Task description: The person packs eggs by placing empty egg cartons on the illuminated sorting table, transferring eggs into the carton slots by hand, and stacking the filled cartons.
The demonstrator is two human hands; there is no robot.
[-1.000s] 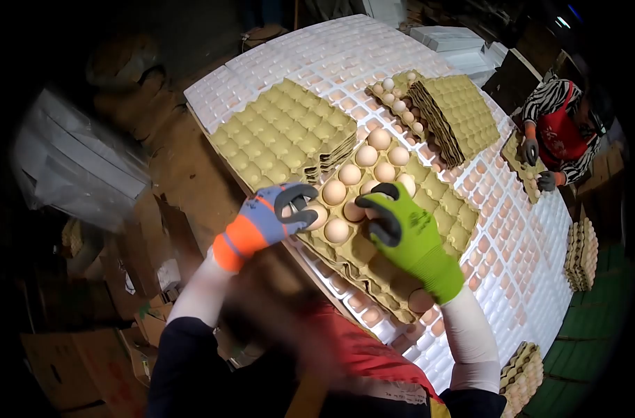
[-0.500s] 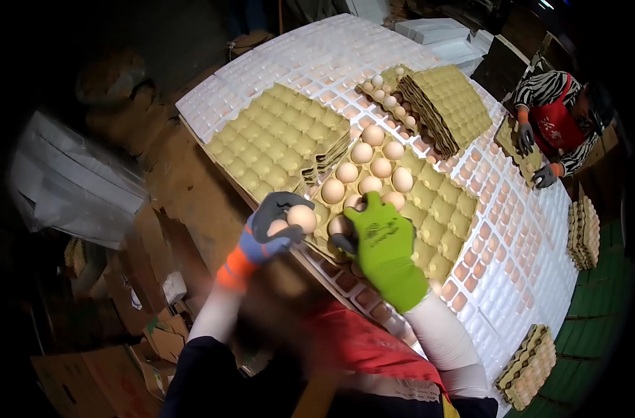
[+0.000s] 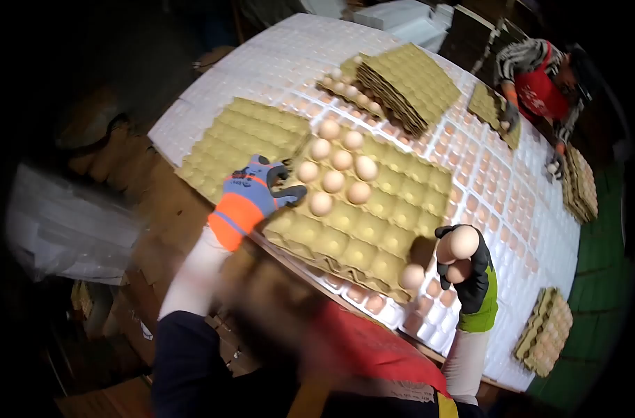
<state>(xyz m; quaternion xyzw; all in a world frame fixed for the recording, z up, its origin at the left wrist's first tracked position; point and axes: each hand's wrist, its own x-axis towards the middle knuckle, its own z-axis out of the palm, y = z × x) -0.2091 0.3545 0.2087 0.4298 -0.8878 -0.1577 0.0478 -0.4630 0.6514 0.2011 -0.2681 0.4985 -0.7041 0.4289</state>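
My left hand point(image 3: 260, 187), in a grey-blue and orange glove, is at the left edge of a pulp egg tray point(image 3: 324, 242). Its fingers are apart with nothing seen between them. Several brown eggs sit in the tray's upper left cups, one egg point(image 3: 321, 203) close to my thumb. Off the tray's right side, my right hand point(image 3: 479, 279), in a green glove with black palm, is turned up, its fingers curled around eggs point(image 3: 464, 242). A single egg point(image 3: 413, 276) rests at the tray's lower right corner, just left of that hand.
Empty pulp trays point(image 3: 241, 139) lie at the left, and a tray stack point(image 3: 411, 83) stands at the back beside a partly filled tray. White plastic trays point(image 3: 498, 279) with eggs cover the table. A co-worker in a red apron point(image 3: 540, 90) handles eggs at the far right.
My left hand no longer holds the two eggs and has opened beside the tray. My right hand has moved from above the tray to its right, turning palm up with eggs. The view has shifted.
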